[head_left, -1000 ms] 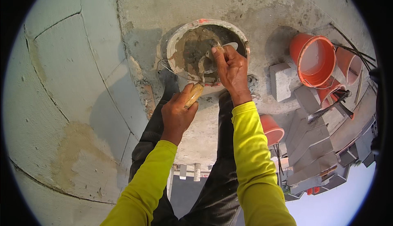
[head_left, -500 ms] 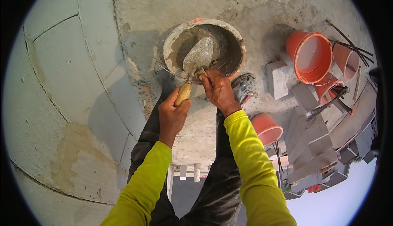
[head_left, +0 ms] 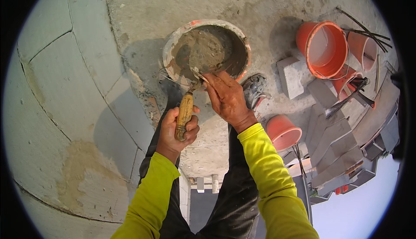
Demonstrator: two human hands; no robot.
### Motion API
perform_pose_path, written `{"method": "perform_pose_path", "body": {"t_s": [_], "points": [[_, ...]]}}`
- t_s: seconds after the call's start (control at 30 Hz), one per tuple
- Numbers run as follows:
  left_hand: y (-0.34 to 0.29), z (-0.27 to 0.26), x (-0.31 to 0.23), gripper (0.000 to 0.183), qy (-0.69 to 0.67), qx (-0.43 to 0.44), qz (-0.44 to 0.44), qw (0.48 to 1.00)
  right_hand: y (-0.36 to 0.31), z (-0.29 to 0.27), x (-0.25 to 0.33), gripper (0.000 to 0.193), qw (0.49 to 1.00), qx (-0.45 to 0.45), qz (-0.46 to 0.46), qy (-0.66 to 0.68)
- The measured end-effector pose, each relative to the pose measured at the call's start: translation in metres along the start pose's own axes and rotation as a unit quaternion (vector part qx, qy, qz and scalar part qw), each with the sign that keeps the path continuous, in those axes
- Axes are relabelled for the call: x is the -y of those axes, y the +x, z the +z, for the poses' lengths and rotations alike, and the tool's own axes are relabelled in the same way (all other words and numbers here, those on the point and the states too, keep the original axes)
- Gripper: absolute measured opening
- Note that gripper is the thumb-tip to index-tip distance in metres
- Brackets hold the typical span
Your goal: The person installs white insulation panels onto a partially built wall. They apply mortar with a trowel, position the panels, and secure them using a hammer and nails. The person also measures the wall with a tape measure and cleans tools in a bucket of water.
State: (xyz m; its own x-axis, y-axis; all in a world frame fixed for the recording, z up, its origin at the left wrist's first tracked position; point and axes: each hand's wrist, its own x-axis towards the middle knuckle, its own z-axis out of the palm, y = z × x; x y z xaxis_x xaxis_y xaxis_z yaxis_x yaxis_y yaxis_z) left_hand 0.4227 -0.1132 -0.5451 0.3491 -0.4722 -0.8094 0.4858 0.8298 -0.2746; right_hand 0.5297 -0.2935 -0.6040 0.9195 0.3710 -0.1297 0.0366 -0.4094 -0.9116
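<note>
My left hand is wrapped round the wooden handle of a trowel. The trowel's blade extends over a round, mortar-caked bucket and its outline blends with the wet grey mortar. Close by the blade's base is my right hand, its fingers pinched together. A thin, pale edge shows at those fingertips; what it belongs to is hidden. The bucket's wire handle hangs on the near side, beside the trowel's neck.
An orange bucket of cloudy liquid stands right, by a pale block. Another orange bucket lies tipped nearer me. Stacked grey blocks and tools fill the right side. A block wall rises left; my shoe touches the bucket area.
The trowel blade, bare grey before, now merges with the mortar. My left hand has moved down and slightly left with the handle, now more upright. My right hand remains near the blade's base.
</note>
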Motion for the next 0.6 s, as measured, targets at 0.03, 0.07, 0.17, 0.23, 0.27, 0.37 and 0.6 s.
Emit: {"method": "perform_pose_path", "body": {"t_s": [0.03,0.07,0.17,0.23,0.27,0.37,0.6], "points": [[-0.002,0.0,0.002,0.051,0.008,-0.009,0.001,1.0,0.0,0.003,0.0,0.018,0.999,0.021,-0.025,0.011],[-0.004,0.0,0.005,0.053,0.017,-0.018,0.004,1.0,0.009,0.006,-0.007,0.018,0.999,0.026,-0.029,0.03],[-0.013,0.002,0.013,0.055,0.061,-0.048,-0.002,0.997,0.037,0.007,-0.028,0.014,0.991,0.096,0.057,-0.075],[-0.015,0.004,0.014,0.054,0.07,-0.049,-0.003,0.996,0.039,0.0,-0.029,0.013,0.996,0.019,0.059,-0.057],[-0.015,0.004,0.013,0.053,0.059,-0.042,0.004,0.997,0.034,-0.004,-0.024,0.014,0.998,-0.017,0.061,-0.03],[-0.014,0.005,0.015,0.054,0.046,-0.059,0.003,0.997,0.021,-0.009,-0.012,0.015,0.999,-0.016,0.024,0.036],[-0.015,0.003,0.014,0.057,0.084,0.015,0.0,0.996,0.035,-0.007,-0.039,0.012,0.99,-0.039,0.115,-0.07]]}}
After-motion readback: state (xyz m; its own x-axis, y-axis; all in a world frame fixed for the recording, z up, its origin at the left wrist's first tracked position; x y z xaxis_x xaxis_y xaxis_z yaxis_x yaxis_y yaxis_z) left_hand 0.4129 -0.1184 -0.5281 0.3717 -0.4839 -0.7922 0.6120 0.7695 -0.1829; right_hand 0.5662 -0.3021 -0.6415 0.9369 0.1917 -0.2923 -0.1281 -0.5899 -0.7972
